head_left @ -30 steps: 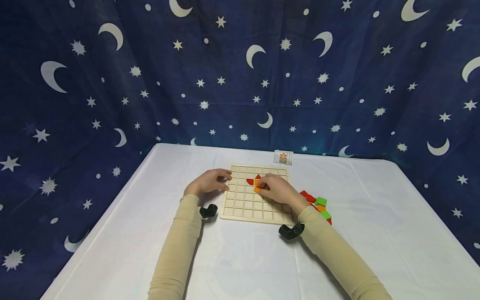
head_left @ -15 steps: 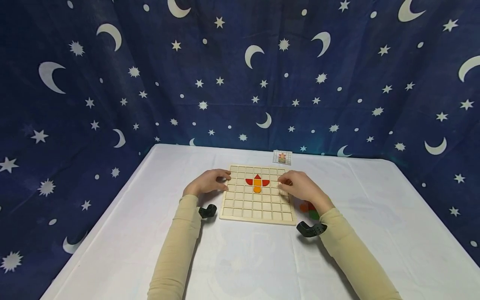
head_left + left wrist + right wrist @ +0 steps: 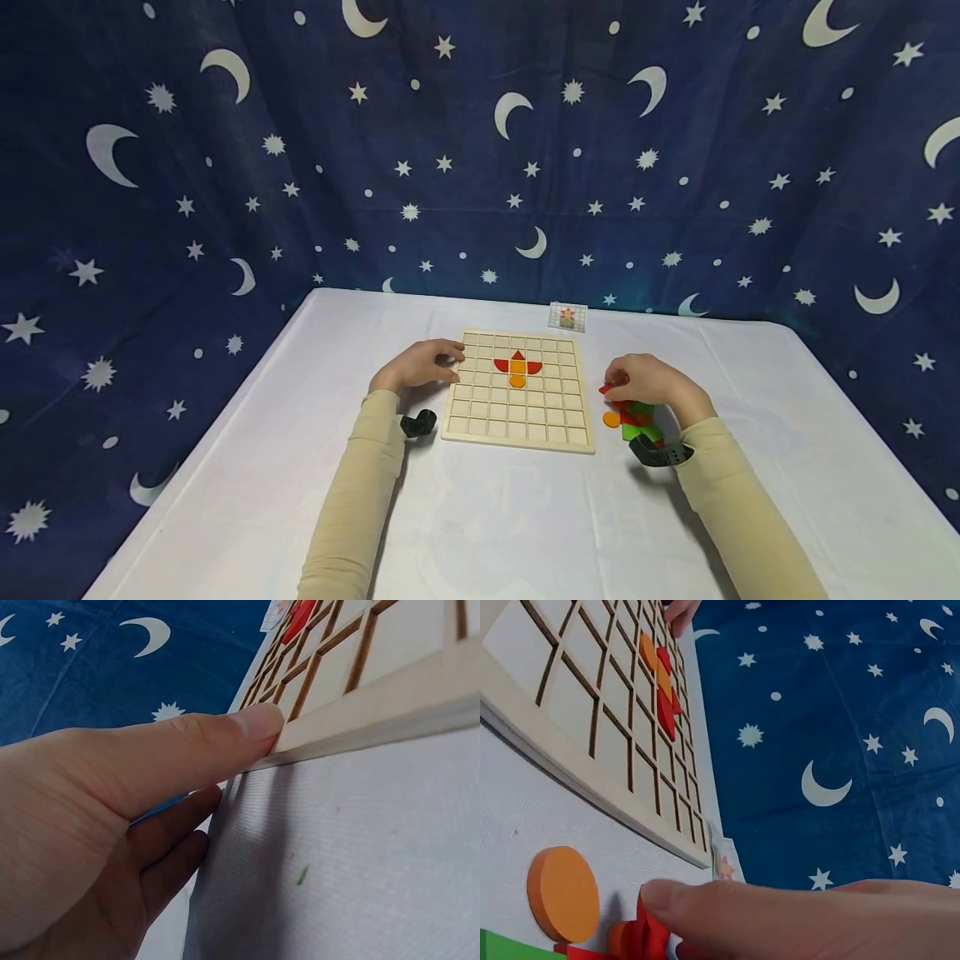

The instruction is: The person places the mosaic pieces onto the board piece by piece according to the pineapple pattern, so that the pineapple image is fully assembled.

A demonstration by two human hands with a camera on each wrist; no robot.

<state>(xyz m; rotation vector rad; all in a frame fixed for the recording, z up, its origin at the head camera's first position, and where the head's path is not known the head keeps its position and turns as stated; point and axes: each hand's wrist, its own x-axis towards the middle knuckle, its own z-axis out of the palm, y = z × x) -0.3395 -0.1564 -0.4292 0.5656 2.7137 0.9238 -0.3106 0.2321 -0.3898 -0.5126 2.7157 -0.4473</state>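
Note:
A square wooden grid board (image 3: 517,429) lies on the table, with red and orange pieces set in its upper middle cells. My left hand (image 3: 420,364) rests at the board's left edge. In the left wrist view its thumb (image 3: 217,739) touches the rim, the other fingers loosely bent beside it. My right hand (image 3: 648,383) is over a pile of flat red, green and orange pieces right of the board. Between its thumb and fingers it pinches a red piece (image 3: 605,388), tilted up; its shape is partly hidden. An orange round piece (image 3: 562,894) lies just beside.
A small card (image 3: 567,317) with a printed grid and coloured picture lies behind the board. Green pieces (image 3: 641,432) lie under and beside the right hand. A white cloth (image 3: 480,517) covers the table, and a dark blue star-and-moon curtain (image 3: 480,208) hangs behind.
My right hand has left a red quarter-round piece beside the orange square on the board and moved right to the pile, where it now pinches another red piece. The left hand stays put.

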